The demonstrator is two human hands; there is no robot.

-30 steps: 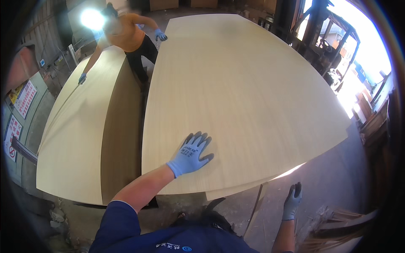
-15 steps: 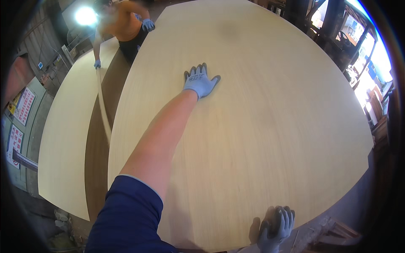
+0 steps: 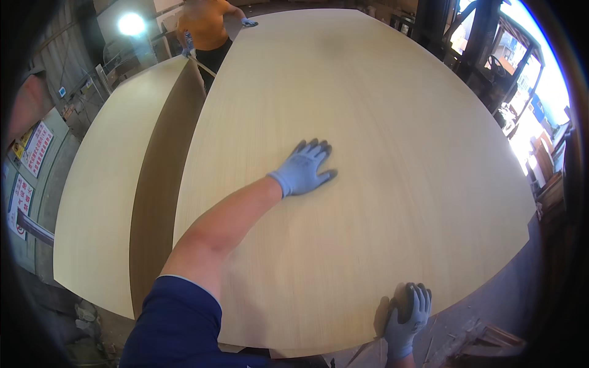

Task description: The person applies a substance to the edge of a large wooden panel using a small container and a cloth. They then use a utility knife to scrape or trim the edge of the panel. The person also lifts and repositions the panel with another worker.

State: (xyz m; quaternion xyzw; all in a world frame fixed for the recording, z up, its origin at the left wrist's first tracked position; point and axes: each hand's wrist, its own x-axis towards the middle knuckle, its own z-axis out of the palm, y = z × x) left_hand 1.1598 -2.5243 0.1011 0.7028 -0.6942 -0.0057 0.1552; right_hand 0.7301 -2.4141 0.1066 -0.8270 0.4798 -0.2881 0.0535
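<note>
Sheet (image 3: 380,184): a broad, pale wood panel lying flat in front of the wearer, filling the middle of the view, its near edge toward the body

Touch on the wood: probably best done with the whole palm laid evenly, the weight spread rather than dug in at the fingertips, so the face is not marked

Near edge: a light touch there seems wise, since a hard push close to the rim could shift or tip the sheet

Left hand (image 3: 304,170): gloved, palm down on the sheet, fingers fanned wide and thumb out to the right; it grips nothing

Left arm (image 3: 215,236): bare below a dark blue sleeve, reaching forward and rightward, slightly bent at the elbow

Right hand (image 3: 408,319): gloved, raised at the near right edge, dark palm turned left, thumb apart from loosely curved fingers; empty, though whether it touches the sheet I cannot tell

Co-worker (image 3: 207,27): in orange at the far left, one gloved hand on the sheet's edge, the other by a thin strip (image 3: 202,66)

Second stack (image 3: 110,165): pale-topped, to the left, across a gap
</note>
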